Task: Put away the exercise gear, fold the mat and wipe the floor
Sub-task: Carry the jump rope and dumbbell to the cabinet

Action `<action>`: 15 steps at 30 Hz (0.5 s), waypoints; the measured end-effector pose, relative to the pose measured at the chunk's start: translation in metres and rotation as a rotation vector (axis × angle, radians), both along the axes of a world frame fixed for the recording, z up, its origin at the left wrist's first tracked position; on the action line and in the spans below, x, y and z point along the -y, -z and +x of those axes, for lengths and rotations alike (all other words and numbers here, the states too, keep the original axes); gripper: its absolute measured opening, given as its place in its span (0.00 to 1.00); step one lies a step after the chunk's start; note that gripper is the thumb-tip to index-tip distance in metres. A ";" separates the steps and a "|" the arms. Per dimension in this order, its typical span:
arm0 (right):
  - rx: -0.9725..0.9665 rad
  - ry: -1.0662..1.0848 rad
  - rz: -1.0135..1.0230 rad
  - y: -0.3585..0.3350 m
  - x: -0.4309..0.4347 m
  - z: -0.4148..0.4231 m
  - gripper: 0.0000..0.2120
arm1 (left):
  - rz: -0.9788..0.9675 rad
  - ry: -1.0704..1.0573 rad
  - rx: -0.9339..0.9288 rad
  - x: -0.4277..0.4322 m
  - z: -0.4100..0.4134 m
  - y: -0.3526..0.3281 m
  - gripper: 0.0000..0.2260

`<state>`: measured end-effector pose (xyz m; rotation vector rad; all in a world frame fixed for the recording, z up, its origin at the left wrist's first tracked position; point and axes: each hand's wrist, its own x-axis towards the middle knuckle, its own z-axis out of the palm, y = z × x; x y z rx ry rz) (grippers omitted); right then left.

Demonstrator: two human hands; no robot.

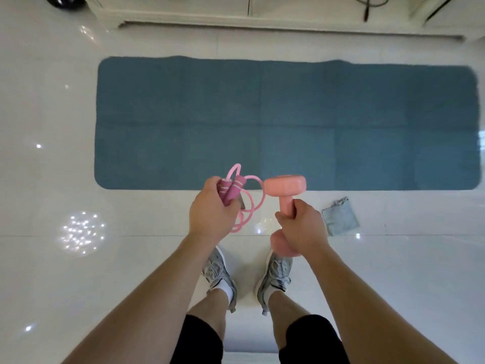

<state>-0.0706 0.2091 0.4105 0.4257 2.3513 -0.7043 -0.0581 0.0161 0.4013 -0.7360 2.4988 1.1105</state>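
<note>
I stand on a glossy white floor in front of a blue mat (286,122) spread out flat. My left hand (211,210) grips the two dark pink handles of a pink jump rope (233,189), whose loops hang beside my fingers. My right hand (301,224) grips the handle of a pink dumbbell (284,185), held upright with one head above my fist and the other below it. A small grey-blue cloth (341,218) lies crumpled on the floor just right of my right hand, near the mat's front edge.
A white cabinet base (249,19) runs along the far side of the mat. A black round object (64,1) sits at the top left, and dark cables (367,6) hang at the top right. My grey sneakers (217,274) stand below the hands.
</note>
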 end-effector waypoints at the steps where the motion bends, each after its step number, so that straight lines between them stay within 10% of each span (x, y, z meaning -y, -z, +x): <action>1: -0.021 0.009 -0.003 -0.020 -0.001 -0.002 0.08 | -0.007 -0.005 -0.019 -0.001 -0.002 -0.019 0.11; 15: -0.324 0.032 -0.111 -0.258 -0.043 -0.032 0.11 | 0.006 -0.003 -0.214 -0.038 -0.043 -0.269 0.15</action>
